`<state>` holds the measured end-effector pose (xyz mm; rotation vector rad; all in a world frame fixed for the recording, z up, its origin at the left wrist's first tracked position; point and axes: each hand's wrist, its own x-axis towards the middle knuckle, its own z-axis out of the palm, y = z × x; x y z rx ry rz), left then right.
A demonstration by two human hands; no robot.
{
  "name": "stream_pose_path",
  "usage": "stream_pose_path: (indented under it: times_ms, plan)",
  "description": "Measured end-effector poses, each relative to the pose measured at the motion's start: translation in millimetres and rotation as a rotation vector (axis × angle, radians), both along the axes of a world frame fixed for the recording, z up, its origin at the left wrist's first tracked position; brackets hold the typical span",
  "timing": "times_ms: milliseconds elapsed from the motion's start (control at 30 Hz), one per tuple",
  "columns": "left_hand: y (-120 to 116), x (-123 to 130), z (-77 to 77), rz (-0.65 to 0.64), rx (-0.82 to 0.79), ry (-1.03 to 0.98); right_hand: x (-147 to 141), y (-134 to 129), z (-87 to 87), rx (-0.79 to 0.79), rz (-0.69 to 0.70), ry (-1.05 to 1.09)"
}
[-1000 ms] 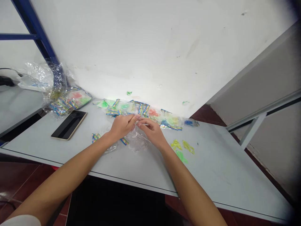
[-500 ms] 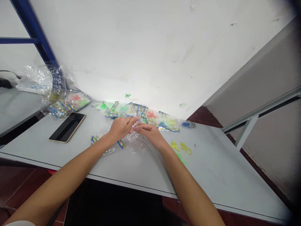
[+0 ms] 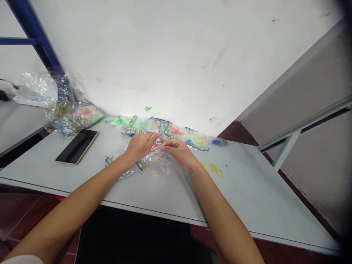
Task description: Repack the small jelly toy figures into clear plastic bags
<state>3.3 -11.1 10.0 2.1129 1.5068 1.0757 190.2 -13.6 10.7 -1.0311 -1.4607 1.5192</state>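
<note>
A crinkled clear plastic bag [image 3: 156, 163] with a reddish-pink piece [image 3: 153, 147] in or behind it lies between my hands. My left hand [image 3: 141, 147] is closed on the bag's upper left part, thumb pressed on top. Just to the right, my right hand [image 3: 177, 151] pinches at the bag's edge with thumb and fingers; the exact grip is small and partly hidden. Under my left wrist, more clear wrapping shows, with a printed blue-and-yellow strip [image 3: 140, 165] and a second printed strip [image 3: 109, 160].
Packets with printed strips [image 3: 130, 130] line the wall, holding green, red and blue pieces [image 3: 219, 142]. Yellow pieces [image 3: 216, 169] lie right of my right forearm. A phone [image 3: 77, 146] lies at left, near a heap of bagged packets [image 3: 70, 123]. Green bits [image 3: 148, 109] stick to the wall.
My hands have drawn slightly apart, baring more of the reddish piece between them. The view has shifted a little, and my right forearm now hides the green piece beside it.
</note>
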Motion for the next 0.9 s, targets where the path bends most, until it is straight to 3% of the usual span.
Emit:
stream_pose_path:
  times_ms: [267, 433, 667, 900]
  plan:
    - [4, -3, -4.5, 0.029, 0.03, -0.014, 3, 2, 5.3, -0.087, -0.15, 0.231]
    - [4, -5, -3.3, 0.098, 0.007, -0.026, 7, 7, 5.9, -0.06, -0.287, 0.343]
    - [7, -9, 2.1, 0.238, -0.074, -0.047, 20, 12, 6.8, -0.026, -0.323, 0.361]
    - [-7, -47, 10.2, 0.357, -0.191, -0.112, 19, 12, 3.2, -0.1, -0.327, 0.287]
